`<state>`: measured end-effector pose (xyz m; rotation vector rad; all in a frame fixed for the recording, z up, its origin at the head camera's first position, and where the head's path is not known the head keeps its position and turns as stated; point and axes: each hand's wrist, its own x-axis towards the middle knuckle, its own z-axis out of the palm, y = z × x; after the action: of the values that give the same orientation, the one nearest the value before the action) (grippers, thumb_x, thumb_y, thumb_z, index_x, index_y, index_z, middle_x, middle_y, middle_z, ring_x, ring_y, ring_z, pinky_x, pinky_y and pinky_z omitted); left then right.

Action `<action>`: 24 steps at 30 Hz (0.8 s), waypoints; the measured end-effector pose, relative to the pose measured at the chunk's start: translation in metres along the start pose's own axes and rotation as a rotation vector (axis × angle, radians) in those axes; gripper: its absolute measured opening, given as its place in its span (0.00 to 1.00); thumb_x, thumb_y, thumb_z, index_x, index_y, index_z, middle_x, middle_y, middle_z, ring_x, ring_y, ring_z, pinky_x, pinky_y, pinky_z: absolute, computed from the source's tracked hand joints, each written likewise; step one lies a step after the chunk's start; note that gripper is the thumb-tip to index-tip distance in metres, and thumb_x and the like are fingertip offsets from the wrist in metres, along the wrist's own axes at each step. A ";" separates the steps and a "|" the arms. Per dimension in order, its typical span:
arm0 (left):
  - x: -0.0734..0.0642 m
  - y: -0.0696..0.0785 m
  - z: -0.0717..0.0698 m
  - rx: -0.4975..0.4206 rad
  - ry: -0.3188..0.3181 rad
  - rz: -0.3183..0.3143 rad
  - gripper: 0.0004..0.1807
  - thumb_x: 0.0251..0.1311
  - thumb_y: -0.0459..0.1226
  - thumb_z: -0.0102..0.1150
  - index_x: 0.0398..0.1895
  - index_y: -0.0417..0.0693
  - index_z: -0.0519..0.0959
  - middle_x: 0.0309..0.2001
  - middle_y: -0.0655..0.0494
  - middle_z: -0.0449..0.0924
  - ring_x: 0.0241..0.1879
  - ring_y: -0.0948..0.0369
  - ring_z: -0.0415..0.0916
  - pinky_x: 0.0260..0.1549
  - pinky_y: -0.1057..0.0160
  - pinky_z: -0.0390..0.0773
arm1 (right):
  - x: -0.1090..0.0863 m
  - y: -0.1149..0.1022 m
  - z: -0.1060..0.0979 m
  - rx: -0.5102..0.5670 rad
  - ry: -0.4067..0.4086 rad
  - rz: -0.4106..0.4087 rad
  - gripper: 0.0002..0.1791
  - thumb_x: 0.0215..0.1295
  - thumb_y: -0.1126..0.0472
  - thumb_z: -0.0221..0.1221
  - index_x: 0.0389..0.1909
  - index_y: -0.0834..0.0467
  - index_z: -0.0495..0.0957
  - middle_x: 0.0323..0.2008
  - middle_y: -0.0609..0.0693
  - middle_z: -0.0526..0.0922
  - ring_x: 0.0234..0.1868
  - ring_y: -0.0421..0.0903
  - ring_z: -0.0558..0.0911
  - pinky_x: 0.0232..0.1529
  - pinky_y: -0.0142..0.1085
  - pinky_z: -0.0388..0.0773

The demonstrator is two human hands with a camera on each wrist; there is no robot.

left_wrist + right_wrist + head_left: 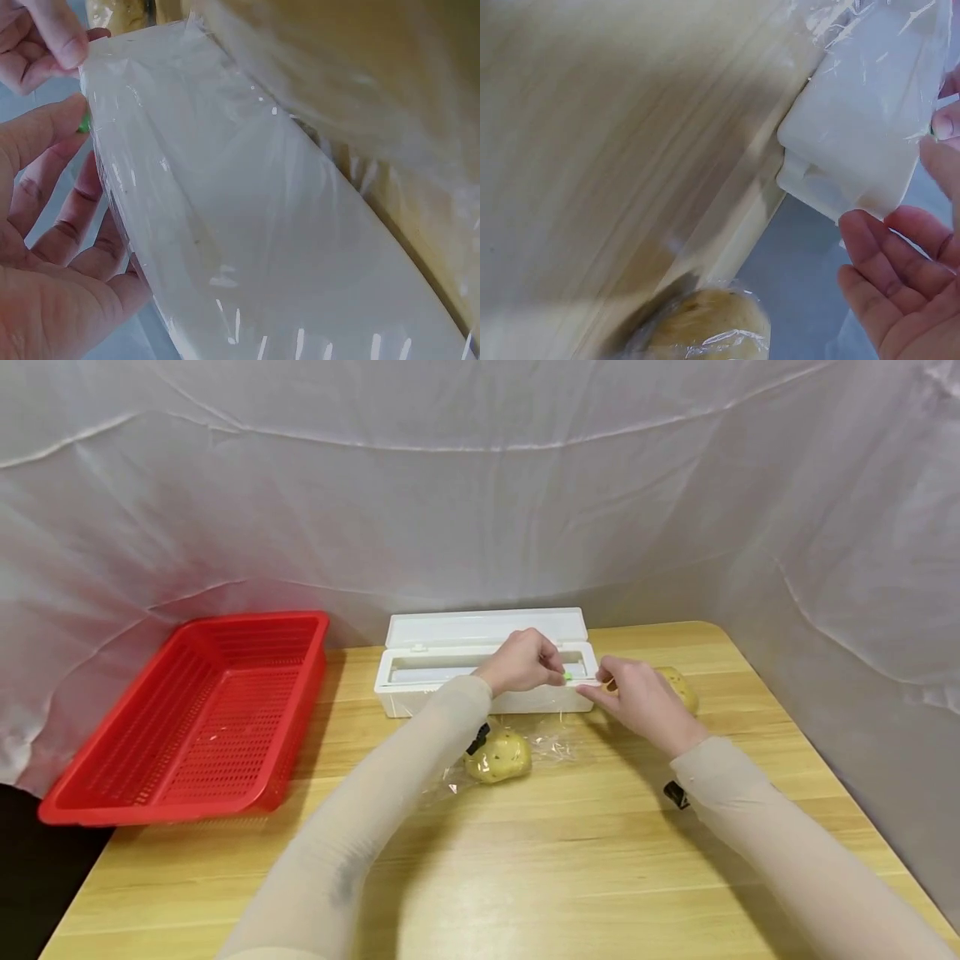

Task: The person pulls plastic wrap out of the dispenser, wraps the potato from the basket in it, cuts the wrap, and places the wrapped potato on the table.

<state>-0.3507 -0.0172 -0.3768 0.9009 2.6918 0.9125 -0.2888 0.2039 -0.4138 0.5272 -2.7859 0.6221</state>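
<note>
A white cling film dispenser [420,702] stands at the back of the table, its lid tipped back and a film roll inside. My left hand [525,662] reaches over its front edge and pinches a small green slide cutter [568,676] near the right end. My right hand [639,697] grips the dispenser's right front corner between thumb and fingers. Clear film [157,157] drapes down the dispenser's front wall in the left wrist view. It runs onto the table, around a potato [501,757] lying just in front, partly behind my left wrist.
Another potato [681,690], wrapped in film [727,337], lies to the right of the dispenser, partly behind my right hand. A red plastic basket [296,727] stands at the table's left side. Pale cloth [480,518] hangs behind the wooden table [600,877] and along its right.
</note>
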 end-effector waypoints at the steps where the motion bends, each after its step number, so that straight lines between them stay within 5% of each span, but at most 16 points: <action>1: 0.000 0.000 0.000 -0.001 0.000 0.001 0.02 0.63 0.38 0.77 0.33 0.50 0.92 0.37 0.59 0.93 0.35 0.64 0.83 0.46 0.67 0.79 | 0.001 -0.001 -0.001 0.013 -0.007 0.015 0.21 0.74 0.45 0.68 0.36 0.60 0.80 0.35 0.59 0.89 0.34 0.53 0.87 0.37 0.49 0.85; 7: -0.001 -0.001 0.000 0.006 -0.006 0.020 0.03 0.63 0.38 0.77 0.35 0.49 0.92 0.36 0.58 0.93 0.35 0.64 0.83 0.47 0.67 0.79 | 0.008 -0.003 -0.003 0.031 -0.018 0.028 0.27 0.70 0.40 0.69 0.49 0.62 0.84 0.43 0.61 0.91 0.44 0.57 0.91 0.44 0.53 0.88; 15: -0.001 0.001 0.002 0.009 -0.011 0.015 0.03 0.63 0.38 0.77 0.34 0.49 0.92 0.37 0.57 0.93 0.36 0.64 0.84 0.47 0.68 0.79 | 0.012 0.001 -0.001 0.009 -0.039 -0.001 0.27 0.71 0.45 0.69 0.60 0.61 0.86 0.44 0.66 0.89 0.37 0.56 0.91 0.38 0.49 0.89; 24: 0.000 -0.001 0.003 -0.009 0.012 0.005 0.03 0.64 0.37 0.76 0.36 0.47 0.91 0.37 0.56 0.93 0.36 0.64 0.84 0.45 0.69 0.80 | 0.012 0.000 0.002 -0.082 -0.062 -0.033 0.19 0.76 0.47 0.65 0.56 0.56 0.90 0.43 0.59 0.85 0.36 0.51 0.80 0.37 0.50 0.81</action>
<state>-0.3502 -0.0163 -0.3798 0.9038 2.6945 0.9340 -0.2994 0.1993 -0.4116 0.5834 -2.8402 0.4909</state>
